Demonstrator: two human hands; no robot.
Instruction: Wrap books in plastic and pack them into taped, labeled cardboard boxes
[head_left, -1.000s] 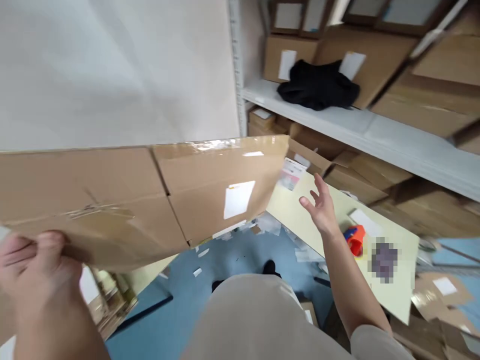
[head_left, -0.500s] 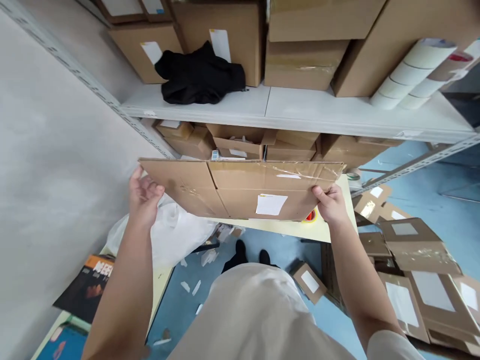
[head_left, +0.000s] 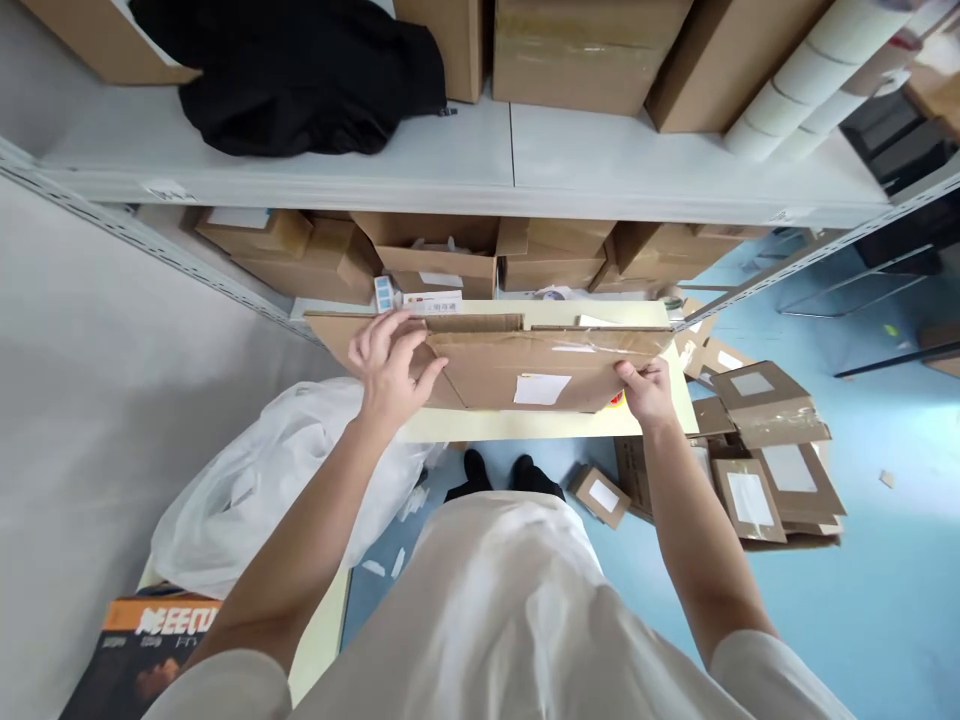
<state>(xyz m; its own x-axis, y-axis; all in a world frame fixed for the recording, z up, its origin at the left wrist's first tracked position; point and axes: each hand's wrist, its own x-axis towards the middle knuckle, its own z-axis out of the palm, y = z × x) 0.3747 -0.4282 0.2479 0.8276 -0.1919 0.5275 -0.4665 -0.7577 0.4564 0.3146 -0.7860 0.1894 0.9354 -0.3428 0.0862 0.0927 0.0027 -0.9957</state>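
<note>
A flattened cardboard box (head_left: 510, 365) with a white label stands on its edge in front of me, over the pale yellow table (head_left: 480, 427). My right hand (head_left: 649, 392) grips its right end, thumb on the near face. At the top edge, left of the middle, my left hand (head_left: 391, 368) has its fingers bent over the flaps and its thumb against the near face. The flaps along the top stand slightly apart. Part of a red and yellow tape roll (head_left: 616, 399) shows just below the box's right corner.
A shelf (head_left: 465, 185) crosses above, bearing a black garment (head_left: 300, 75), boxes and white rolls (head_left: 814, 75). More boxes (head_left: 442, 265) line the lower level. White plastic sheeting (head_left: 262, 490) and a magazine (head_left: 139, 645) lie left. Cartons (head_left: 780, 470) are piled on the floor right.
My left hand has shifted from the box's left end inward to its top edge. The right hand keeps its hold. The top flaps have parted slightly, and the view has moved closer to the shelf.
</note>
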